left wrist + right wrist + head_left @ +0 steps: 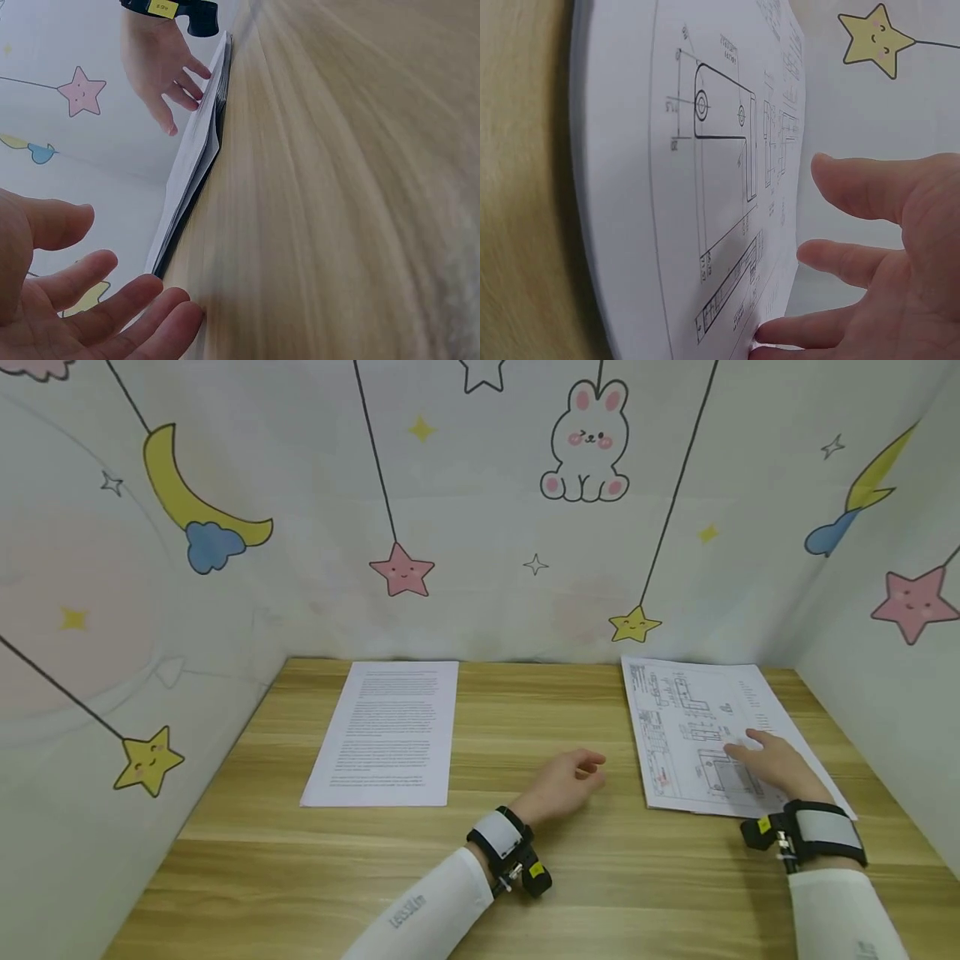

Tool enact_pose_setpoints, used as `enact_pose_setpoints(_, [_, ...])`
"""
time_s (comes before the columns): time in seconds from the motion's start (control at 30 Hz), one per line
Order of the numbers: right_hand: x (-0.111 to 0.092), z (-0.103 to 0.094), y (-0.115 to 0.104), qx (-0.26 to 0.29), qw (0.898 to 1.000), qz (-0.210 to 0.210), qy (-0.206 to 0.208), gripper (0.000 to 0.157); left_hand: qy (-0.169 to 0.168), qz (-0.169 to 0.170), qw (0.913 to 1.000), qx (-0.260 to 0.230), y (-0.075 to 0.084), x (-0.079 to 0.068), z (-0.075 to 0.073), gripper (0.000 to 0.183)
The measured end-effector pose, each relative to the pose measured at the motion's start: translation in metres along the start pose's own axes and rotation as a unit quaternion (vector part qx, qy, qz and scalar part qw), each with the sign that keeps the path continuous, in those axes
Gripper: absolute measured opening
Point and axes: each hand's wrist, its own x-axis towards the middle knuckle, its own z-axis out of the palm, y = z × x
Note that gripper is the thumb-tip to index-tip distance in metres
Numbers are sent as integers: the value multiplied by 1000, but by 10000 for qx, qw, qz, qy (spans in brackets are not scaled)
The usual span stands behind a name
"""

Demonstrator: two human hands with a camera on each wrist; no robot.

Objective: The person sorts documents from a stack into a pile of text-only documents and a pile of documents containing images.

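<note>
A stack of paper sheets [675,727] lies at the right of the table, its top sheet printed with technical line drawings. Over its lower right part is my right hand [780,764], fingers loosely spread, with the lower fingertips right at the paper in the right wrist view. My left hand [562,785] rests low over the bare wood, left of the stack, relaxed and holding nothing. From the left wrist view, the stack's layered edge [199,165] shows slightly parted sheets beyond the left fingers [120,300].
A single sheet of printed text [386,735] lies on the left of the wooden table [247,860]. White curtains with cartoon moons, stars and a rabbit [588,443] enclose the back and sides. Each wrist wears a strapped camera [536,877].
</note>
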Motion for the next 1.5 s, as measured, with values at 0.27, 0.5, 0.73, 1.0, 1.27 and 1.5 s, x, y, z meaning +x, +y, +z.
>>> enact_pose_setpoints(0.27, [1,4,4,137,9998,38,-146,86,-42,-107,9996,-273,6,5,15,40])
enact_pose_setpoints(0.5, [1,13,5,169,9996,159,-150,82,-166,-544,9898,-1304,6,13,29,44])
enact_pose_setpoints(0.73, [-6,14,0,132,9998,63,-117,84,45,-952,9679,-2325,10,19,38,48])
enact_pose_setpoints(1.0, [-6,17,0,122,9998,-8,-126,83,289,-1098,9517,-2851,17,26,45,53])
enact_pose_setpoints(1.27, [-9,21,-4,166,9998,31,-77,81,288,-1174,9320,-3417,21,33,52,60])
enact_pose_setpoints(1.5, [-13,24,-7,94,9999,-99,-22,79,112,-1170,9161,-3834,24,38,54,46])
